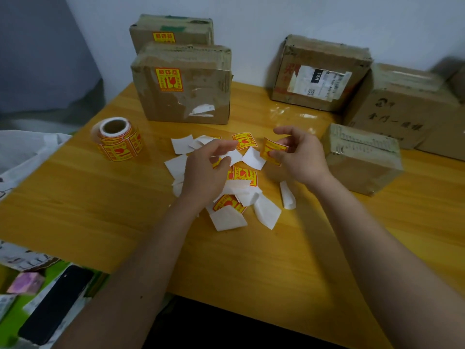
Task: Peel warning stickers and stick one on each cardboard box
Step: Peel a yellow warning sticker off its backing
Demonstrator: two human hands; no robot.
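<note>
My right hand (299,153) pinches a yellow and red warning sticker (273,150) above the wooden table (100,210). My left hand (205,170) hovers over a heap of white backing papers (227,219) and loose stickers (245,141), fingers curled around a white scrap. A sticker roll (118,139) lies at the left. Two cardboard boxes at the back left, the front one (183,84) and the one behind it (171,30), carry a sticker. A small plain box (362,159) sits just right of my right hand.
More cardboard boxes stand at the back right: one with a torn shipping label (319,74) and a larger printed one (402,107). A black phone (55,303) and papers lie below the table's left edge. A white bag (27,147) sits far left.
</note>
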